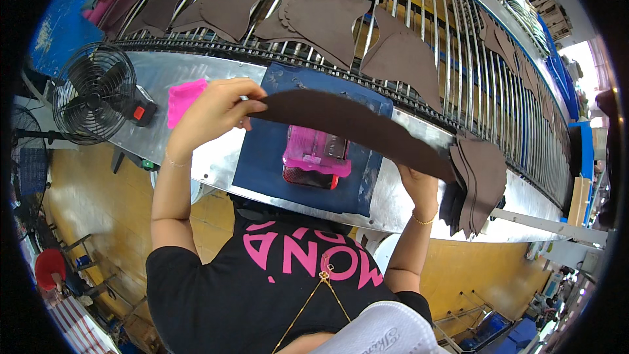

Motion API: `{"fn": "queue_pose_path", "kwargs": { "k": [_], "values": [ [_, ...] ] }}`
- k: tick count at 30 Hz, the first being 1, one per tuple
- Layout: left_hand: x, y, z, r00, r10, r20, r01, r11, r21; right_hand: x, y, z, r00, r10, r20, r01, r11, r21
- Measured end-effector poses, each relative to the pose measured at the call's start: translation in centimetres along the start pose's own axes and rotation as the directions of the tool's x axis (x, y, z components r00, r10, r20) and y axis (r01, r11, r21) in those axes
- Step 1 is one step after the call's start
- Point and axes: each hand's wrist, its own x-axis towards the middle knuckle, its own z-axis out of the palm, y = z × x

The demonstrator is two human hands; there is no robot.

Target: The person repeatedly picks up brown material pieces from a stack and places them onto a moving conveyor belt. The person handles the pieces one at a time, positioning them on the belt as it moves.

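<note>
A long, curved dark brown sheet piece (354, 124), perhaps leather or fabric, is stretched between my two hands above the table. My left hand (219, 108) pinches its left end between thumb and fingers. At the other end my right hand (419, 187) grips the lower edge, its fingers partly hidden behind the piece. Below the sheet, a pink tray-like object (308, 160) sits on a black and red base (311, 178). Both rest on a dark blue mat (262, 164). Just right of my right hand lies a stack of brown cut pieces (485, 177).
Beyond the metal table (219, 157) runs a rack conveyor of metal rods (452, 46) carrying several brown cut pieces (324, 16). A black fan (95, 92) stands at the left, near a pink cloth (185, 101). A red stool (50, 269) is at the lower left.
</note>
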Motion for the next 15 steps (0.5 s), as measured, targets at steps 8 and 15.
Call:
{"fn": "queue_pose_path", "kwargs": {
  "k": [8, 15],
  "values": [
    [5.0, 3.2, 5.2, 0.799, 0.521, 0.301, -0.594, 0.763, 0.256, -9.5, 3.0, -5.3, 0.904, 0.415, -0.105, -0.42, 0.907, -0.034],
    [9.4, 6.7, 10.7, 0.639, 0.649, 0.413, -0.76, 0.616, 0.208, -10.6, -1.9, -14.4, 0.777, 0.616, 0.131, -0.581, 0.781, -0.227]
  ]
}}
